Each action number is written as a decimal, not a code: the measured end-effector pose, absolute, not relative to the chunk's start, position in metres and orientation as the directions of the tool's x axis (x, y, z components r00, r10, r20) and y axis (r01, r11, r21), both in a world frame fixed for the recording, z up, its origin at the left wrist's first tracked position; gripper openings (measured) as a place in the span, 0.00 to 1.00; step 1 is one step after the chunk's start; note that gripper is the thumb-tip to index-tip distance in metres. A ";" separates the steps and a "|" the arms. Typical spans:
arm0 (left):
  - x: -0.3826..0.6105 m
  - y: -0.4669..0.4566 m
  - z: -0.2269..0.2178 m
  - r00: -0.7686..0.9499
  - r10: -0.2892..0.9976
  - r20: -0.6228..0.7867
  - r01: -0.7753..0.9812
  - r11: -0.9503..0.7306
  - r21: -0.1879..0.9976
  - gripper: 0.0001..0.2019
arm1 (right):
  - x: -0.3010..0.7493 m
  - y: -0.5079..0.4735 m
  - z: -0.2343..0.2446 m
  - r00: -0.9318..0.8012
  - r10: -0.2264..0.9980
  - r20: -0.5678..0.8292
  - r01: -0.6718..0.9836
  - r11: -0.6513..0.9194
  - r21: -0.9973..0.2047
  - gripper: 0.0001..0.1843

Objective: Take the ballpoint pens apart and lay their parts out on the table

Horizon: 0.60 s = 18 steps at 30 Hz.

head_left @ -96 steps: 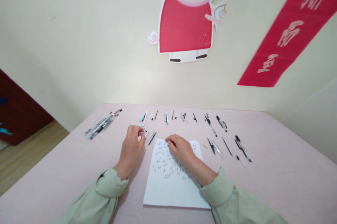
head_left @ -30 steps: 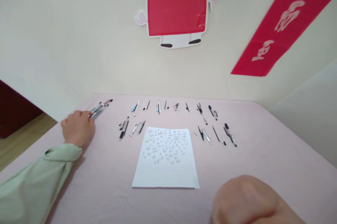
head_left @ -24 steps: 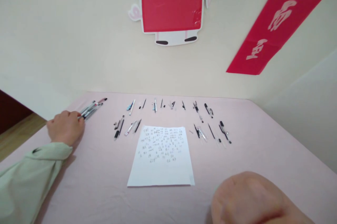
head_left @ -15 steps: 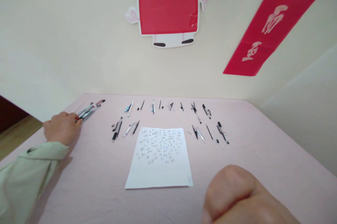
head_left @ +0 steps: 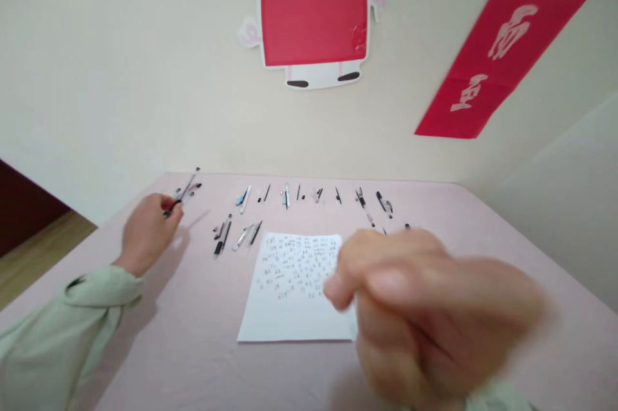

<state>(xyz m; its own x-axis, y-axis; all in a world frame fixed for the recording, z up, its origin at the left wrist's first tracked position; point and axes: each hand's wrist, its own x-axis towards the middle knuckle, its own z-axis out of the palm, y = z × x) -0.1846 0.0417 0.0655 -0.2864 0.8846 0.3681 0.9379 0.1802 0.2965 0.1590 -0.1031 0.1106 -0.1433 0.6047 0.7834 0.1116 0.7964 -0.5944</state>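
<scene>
Above smooth pink cloth [head_left: 193,346], left hand [head_left: 147,230] tight round a slim, translucent pen [head_left: 190,183]; right hand [head_left: 425,308] blurred, grip unclear.

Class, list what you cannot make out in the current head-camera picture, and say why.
In the head view:
Writing on the paper: too small and blurred to read.
Right hand: blurred, so whether it holds anything is unclear.
Pen in the left hand: partly covered by that hand.
Cartoon cutout: upper part cut off by the top edge.
</scene>
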 end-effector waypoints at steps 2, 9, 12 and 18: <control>-0.147 0.031 0.063 -0.200 0.923 0.328 0.843 -0.009 0.538 0.10 | 0.137 -0.051 0.119 -0.056 0.706 0.706 0.117 0.707 -0.697 0.09; -0.023 0.011 0.024 0.088 0.984 0.158 0.398 -0.180 0.899 0.07 | 0.109 0.034 0.025 -0.184 0.978 0.098 -0.082 0.084 -0.993 0.15; -0.005 0.014 0.007 0.109 0.984 0.142 0.303 -0.169 0.938 0.07 | 0.114 0.039 -0.001 -0.081 0.996 0.025 -0.186 0.010 -0.982 0.16; -0.010 0.017 -0.009 0.158 0.977 0.140 0.265 -0.179 0.947 0.08 | 0.121 0.047 -0.001 0.019 0.999 -0.037 -0.298 -0.029 -0.954 0.19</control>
<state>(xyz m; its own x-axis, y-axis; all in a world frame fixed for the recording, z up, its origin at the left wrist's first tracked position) -0.0103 0.0172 -0.0089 0.1584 0.9773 0.1404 0.2651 -0.1791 0.9474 0.1213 0.0472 -0.0014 0.0190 0.9991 -0.0368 -0.2981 -0.0294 -0.9541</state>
